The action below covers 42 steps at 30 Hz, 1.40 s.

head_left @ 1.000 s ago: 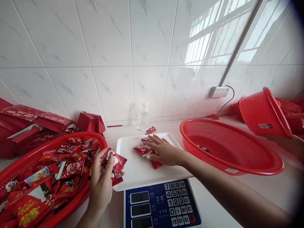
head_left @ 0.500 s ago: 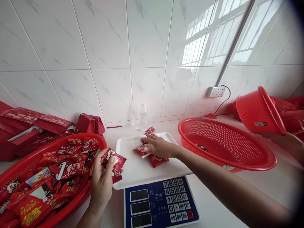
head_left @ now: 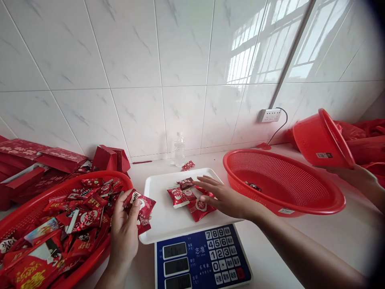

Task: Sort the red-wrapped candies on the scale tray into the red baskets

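Observation:
My left hand (head_left: 126, 233) is closed on a couple of red candy packets (head_left: 141, 206) between the left red basket (head_left: 118, 180) and the white scale tray (head_left: 162, 216). My right hand (head_left: 224, 198) hovers open over the tray's right side, fingers spread, just above several red candy packets (head_left: 188, 196) lying on the tray. The blue-faced scale (head_left: 201, 261) sits under the tray, with its keypad and displays facing me.
The left basket holds a heap of red packets (head_left: 60, 228). A big red basket (head_left: 313, 188) at right holds one dark packet (head_left: 252, 186). Another person's hand (head_left: 357, 178) holds a tilted red basket (head_left: 321, 140). Red boxes (head_left: 39, 160), a water bottle (head_left: 179, 148), a loose packet (head_left: 188, 165), a wall socket (head_left: 269, 115).
My right hand has let go of the packets on the tray and drawn back to the right with fingers spread. The left hand has kept its packets and barely moved.

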Available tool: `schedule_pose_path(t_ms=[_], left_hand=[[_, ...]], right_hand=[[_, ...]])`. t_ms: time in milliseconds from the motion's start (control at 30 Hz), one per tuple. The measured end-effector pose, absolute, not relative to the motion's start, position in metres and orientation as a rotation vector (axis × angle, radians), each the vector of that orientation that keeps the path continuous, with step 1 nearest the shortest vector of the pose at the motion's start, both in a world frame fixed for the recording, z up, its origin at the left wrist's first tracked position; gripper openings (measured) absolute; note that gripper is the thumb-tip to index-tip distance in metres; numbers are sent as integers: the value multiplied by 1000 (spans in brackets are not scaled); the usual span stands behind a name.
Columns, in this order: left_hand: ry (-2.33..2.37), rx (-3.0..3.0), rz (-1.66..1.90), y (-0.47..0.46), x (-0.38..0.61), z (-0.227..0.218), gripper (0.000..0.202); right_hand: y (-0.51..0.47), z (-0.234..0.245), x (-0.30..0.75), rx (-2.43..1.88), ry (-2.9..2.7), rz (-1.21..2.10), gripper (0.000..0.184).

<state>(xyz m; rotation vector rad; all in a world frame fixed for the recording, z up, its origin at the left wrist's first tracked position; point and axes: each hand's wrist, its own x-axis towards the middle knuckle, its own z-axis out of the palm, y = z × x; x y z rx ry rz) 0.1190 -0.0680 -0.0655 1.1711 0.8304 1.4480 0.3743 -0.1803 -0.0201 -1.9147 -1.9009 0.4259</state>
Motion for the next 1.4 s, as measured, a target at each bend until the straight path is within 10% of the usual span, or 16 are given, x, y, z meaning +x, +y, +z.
schedule_pose_path(t_ms=[533,1400], left_hand=[[840,1021,1385,-74,118,-60,52],[803,1412,1251,-79,113,-61,41]], right_hand=[[-245,-117,390,-1757,-1012,-39,51],[-251,-131,395,-1779,-1143,-258,48]])
